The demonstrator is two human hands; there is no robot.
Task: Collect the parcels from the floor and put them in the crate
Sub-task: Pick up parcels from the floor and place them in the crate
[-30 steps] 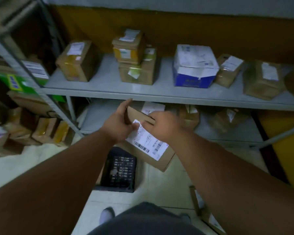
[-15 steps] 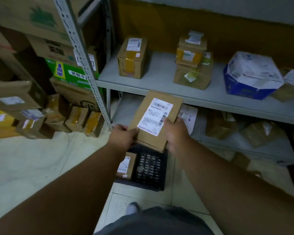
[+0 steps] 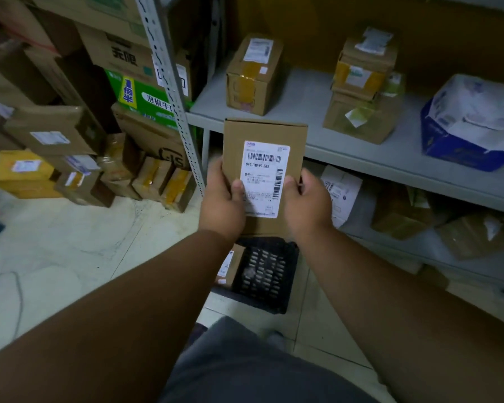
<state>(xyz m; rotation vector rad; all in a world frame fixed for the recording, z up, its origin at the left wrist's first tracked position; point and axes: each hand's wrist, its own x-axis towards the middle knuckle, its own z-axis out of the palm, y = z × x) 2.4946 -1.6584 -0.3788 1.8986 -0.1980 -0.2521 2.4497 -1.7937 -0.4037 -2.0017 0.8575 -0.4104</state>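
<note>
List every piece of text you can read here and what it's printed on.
"046-G18-00-503": white label on the held parcel; its other print is too small.
"1倍半" and "泡椒牛": green carton.
"无限", uncertain: brown carton.
Shelf parcels' labels: blurred.

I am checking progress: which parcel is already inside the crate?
The small brown parcel standing against the left wall of the black crate; the others sit on shelves, on the floor or in the hands.

The held parcel [image 3: 264,158] conceals the fingers of both hands behind it; only the thumbs show. It also hides the far rim of the black crate [image 3: 266,274] below. The fine print on its shipping label [image 3: 264,178] is illegible. The blue-and-white box [image 3: 472,123] is cut off at the right edge.
</note>
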